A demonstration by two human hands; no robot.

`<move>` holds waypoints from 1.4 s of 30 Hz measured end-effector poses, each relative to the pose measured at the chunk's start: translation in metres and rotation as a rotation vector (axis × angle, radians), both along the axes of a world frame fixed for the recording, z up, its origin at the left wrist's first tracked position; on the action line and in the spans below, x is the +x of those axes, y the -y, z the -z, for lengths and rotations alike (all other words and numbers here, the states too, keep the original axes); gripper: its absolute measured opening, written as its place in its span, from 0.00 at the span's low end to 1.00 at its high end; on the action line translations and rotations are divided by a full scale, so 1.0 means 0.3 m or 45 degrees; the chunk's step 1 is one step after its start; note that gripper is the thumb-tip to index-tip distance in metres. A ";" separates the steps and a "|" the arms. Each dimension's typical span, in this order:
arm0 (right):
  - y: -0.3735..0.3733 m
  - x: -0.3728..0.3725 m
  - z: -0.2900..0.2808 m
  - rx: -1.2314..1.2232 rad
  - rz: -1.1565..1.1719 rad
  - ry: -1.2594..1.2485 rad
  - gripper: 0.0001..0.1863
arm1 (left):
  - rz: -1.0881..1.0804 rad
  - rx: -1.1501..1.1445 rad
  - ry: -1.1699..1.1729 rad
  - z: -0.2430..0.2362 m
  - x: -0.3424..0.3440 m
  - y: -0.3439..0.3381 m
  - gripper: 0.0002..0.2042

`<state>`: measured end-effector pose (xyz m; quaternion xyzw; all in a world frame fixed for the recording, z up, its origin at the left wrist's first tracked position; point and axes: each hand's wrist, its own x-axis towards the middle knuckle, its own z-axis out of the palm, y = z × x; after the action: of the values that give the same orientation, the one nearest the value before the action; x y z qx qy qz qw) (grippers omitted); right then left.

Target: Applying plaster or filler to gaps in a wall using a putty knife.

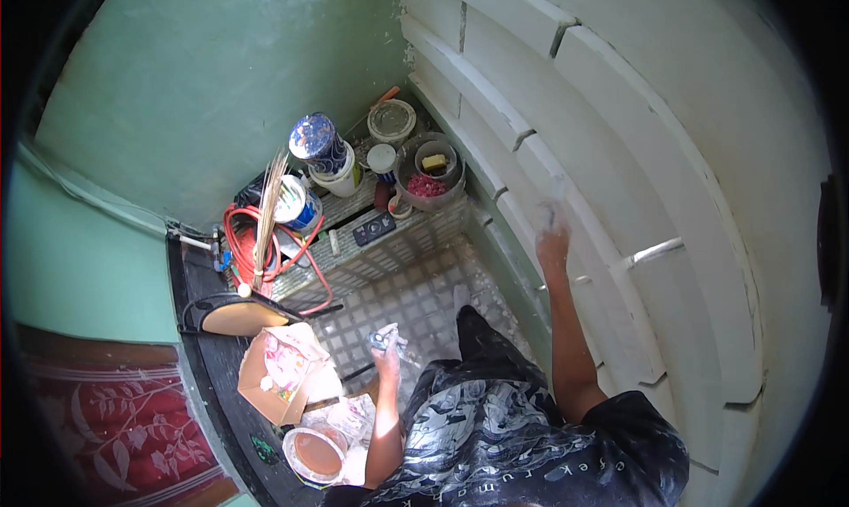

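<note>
My left hand (386,352) is held in front of my body, its fingers closed round a small whitish and blue-grey thing that I cannot make out. White smears cover its fingers. My right hand (554,239) reaches out to the white wall panels (610,250), which are built in stepped bands with dark and pale gaps between their lengths. Motion blurs its fingertips, so whether it holds a tool cannot be told. Nearest to my left forearm are an open cardboard box (256,385) with a white bag inside and a white bucket (294,467) of brownish contents.
On a slatted bench (354,264) by the green wall stand paint cans (319,142), a bucket with a lid (392,119) and a clear tub (450,195). A red hose (232,241), a bundle of thin sticks (268,219) and a round-seated stool (243,318) lie left.
</note>
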<state>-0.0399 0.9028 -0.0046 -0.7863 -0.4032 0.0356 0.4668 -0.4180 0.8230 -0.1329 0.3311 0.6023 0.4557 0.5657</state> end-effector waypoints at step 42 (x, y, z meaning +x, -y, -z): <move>-1.436 -0.047 0.003 0.445 -0.012 -0.049 0.07 | 0.056 0.076 -0.062 -0.121 0.166 -0.932 0.09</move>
<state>-0.0541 1.3336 -0.0054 -0.6903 -0.3981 -0.0179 0.6040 -0.3682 1.1025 -0.0967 0.3720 0.5946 0.4525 0.5507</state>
